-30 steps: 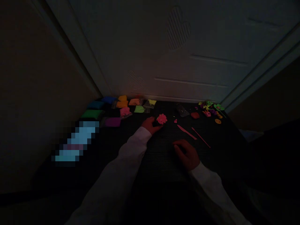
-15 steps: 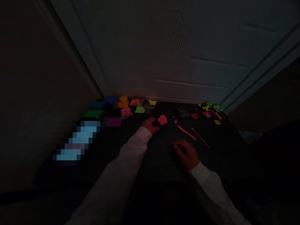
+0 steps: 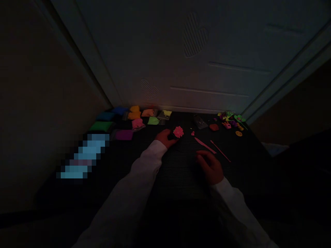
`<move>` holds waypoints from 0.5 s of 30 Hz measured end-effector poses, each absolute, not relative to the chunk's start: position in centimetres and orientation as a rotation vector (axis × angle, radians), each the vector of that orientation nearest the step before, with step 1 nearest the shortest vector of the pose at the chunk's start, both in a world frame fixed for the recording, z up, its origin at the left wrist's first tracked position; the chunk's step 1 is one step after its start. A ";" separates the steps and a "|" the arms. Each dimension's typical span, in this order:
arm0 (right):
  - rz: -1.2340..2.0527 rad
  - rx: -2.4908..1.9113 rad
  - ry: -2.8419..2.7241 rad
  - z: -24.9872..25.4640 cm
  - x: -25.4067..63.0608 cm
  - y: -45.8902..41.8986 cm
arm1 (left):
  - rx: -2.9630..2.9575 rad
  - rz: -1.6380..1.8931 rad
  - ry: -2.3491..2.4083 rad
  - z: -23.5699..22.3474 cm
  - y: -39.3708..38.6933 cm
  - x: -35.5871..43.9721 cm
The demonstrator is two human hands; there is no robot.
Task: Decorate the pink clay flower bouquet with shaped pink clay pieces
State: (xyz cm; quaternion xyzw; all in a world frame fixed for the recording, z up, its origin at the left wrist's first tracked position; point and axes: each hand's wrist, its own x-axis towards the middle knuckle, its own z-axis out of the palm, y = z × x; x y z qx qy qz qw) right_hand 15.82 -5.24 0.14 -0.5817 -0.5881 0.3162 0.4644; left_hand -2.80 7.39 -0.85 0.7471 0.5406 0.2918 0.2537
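The scene is very dim. My left hand (image 3: 165,137) rests on the dark mat (image 3: 181,172) with its fingers closed on a pink clay flower (image 3: 178,131). My right hand (image 3: 210,167) lies lower on the mat with fingers curled, just below a pink flat clay tool (image 3: 204,145). Whether anything is in the right hand cannot be made out. A thin pink stick tool (image 3: 220,151) lies to the right of the flat one. A tiny pink clay bit (image 3: 192,133) sits beside the flower.
Several coloured clay packets (image 3: 124,119) are spread at the mat's far left. Small finished clay figures (image 3: 231,120) stand at the far right, with a red lump (image 3: 214,127) and a clear wrapper (image 3: 201,121). A white door (image 3: 193,62) closes off the far side.
My right hand has shifted slightly up and right toward the flat pink tool. My left hand stays on the pink flower.
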 end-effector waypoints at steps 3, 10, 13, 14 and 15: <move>0.807 -1.417 -1.451 0.7 16.1 -6.0 | 2.031 0.812 1.484 -0.8 7.2 -2.8; 0.723 -1.421 -1.691 2.3 17.8 -9.3 | 1.974 0.851 1.442 -1.0 7.3 -2.8; 0.702 -1.449 -1.682 1.9 17.9 -9.2 | 1.911 0.847 1.484 -0.7 7.3 -2.8; 0.687 -1.447 -1.685 1.9 17.8 -8.9 | 1.874 0.853 1.485 -0.7 7.3 -2.8; 0.661 -1.442 -1.699 1.9 17.7 -8.5 | 1.823 0.867 1.463 -0.6 7.3 -2.8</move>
